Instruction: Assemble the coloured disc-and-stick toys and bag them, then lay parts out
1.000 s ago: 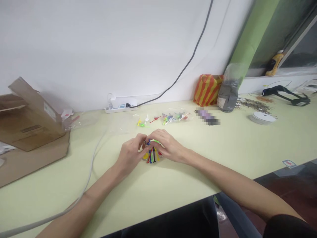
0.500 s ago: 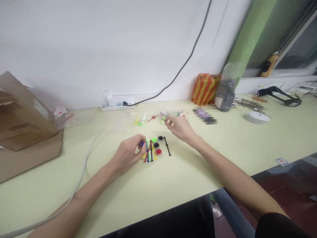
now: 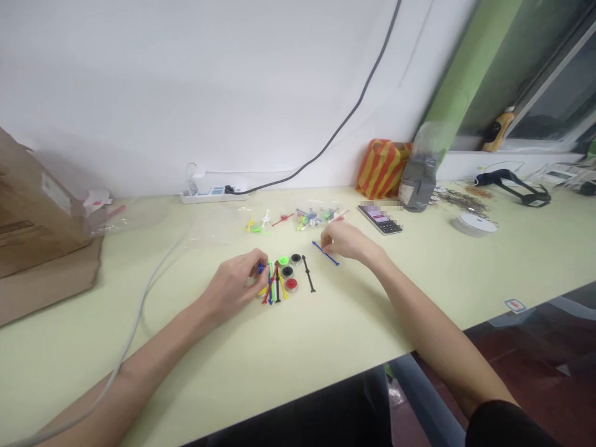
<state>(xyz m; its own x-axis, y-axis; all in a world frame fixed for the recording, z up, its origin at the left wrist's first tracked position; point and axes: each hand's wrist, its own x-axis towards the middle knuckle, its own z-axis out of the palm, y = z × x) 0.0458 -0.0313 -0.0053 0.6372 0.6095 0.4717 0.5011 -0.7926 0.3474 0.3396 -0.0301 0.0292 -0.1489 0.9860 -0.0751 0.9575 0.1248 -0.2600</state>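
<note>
My left hand [image 3: 244, 276] is closed, thumb and fingers pinching a small blue round piece [image 3: 261, 268]. Between my right thumb and fingertips is a thin blue arrow [image 3: 331, 257], slanting down to the right; my right hand [image 3: 344, 239] is just above the table. Beside my left fingers lies a bunch of coloured plastic arrows [image 3: 278, 290] in red, blue, green, black and yellow. Round pieces with clear bases sit to their right: a green one [image 3: 284, 261], black ones [image 3: 296, 259] and a red one [image 3: 291, 284]. A separate black arrow [image 3: 308, 274] lies further right.
Behind the hands, a clear bag [image 3: 314, 217] holds mixed coloured pieces, and loose arrows [image 3: 258, 225] lie to its left. A phone [image 3: 379, 218], a white spool [image 3: 474, 225], a power strip [image 3: 214, 195] and a cardboard box [image 3: 41, 205] stand around. A grey cable [image 3: 135, 329] crosses my left forearm.
My right hand has drawn back from the bag of pieces toward me, and a blue arrow now shows in its fingers. My left hand keeps hold of the blue round piece.
</note>
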